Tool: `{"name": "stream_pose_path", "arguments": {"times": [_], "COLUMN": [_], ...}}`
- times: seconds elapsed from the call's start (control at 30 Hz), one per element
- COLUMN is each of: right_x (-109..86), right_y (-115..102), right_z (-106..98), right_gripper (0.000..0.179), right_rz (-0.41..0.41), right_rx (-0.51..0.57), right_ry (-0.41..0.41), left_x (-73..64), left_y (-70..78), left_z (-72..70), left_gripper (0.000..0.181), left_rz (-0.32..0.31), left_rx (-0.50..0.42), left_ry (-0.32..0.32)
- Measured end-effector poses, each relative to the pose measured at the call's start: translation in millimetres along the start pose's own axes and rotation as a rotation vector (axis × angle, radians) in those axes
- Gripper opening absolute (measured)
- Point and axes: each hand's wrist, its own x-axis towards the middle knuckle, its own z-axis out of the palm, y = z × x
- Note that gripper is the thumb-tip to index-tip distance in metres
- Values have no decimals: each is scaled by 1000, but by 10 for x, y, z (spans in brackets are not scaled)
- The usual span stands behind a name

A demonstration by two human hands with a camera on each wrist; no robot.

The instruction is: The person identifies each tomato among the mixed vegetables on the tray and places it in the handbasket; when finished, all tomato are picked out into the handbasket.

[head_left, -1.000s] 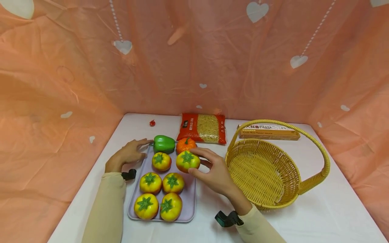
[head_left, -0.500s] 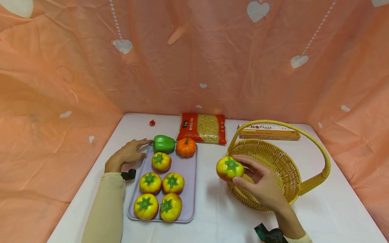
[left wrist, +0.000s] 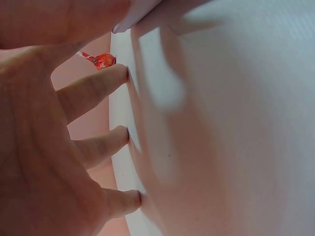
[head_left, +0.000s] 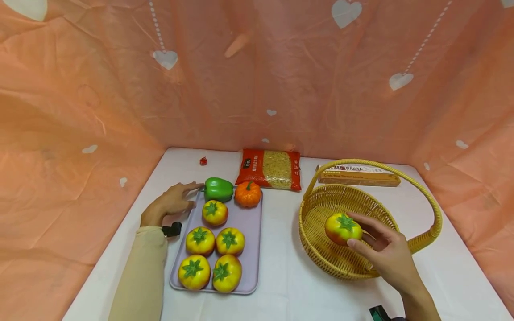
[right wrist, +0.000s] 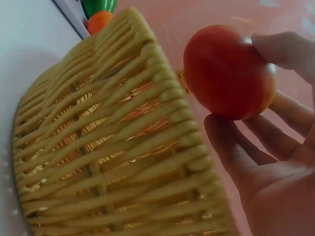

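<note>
In the head view my right hand pinches a yellow-and-red tomato with a green star-shaped top, held above the wicker basket. The right wrist view shows the tomato's red underside between thumb and fingers, beyond the basket's rim. My left hand rests at the far left edge of the lilac tray, its fingertips on the white tablecloth in the left wrist view. The tray bears several similar tomatoes, a green bell pepper and a small orange pumpkin.
Behind the tray lies a red bag of pasta. A long pasta box lies behind the basket, whose tall handle arches over it. A tiny red object is at the back left. Pink cloth surrounds the table.
My right hand has carried the tomato rightward from over the tray, past the basket's left rim, to above the basket's inside. The left hand stays in place at the tray.
</note>
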Motion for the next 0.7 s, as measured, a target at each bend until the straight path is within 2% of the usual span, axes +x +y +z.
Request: {"name": "stream_pose_path", "arguments": {"times": [0.17, 0.4, 0.5, 0.7], "right_x": [112, 286, 353, 445], "right_y": [35, 86, 111, 157], "right_z": [53, 159, 207, 282], "right_gripper": [53, 51, 52, 51], "right_rz": [41, 157, 196, 206], "right_rx": [-52, -212, -221, -253], "right_ry": [-16, -65, -91, -136], "left_x": [-6, -14, -22, -17], "left_y": [22, 21, 27, 17], "left_z": [-6, 6, -2, 6], "left_gripper": [71, 71, 71, 70], "left_rz": [-1, -4, 2, -4], "left_rx": [-3, -5, 1, 3], "left_ry": [-4, -2, 0, 4]}}
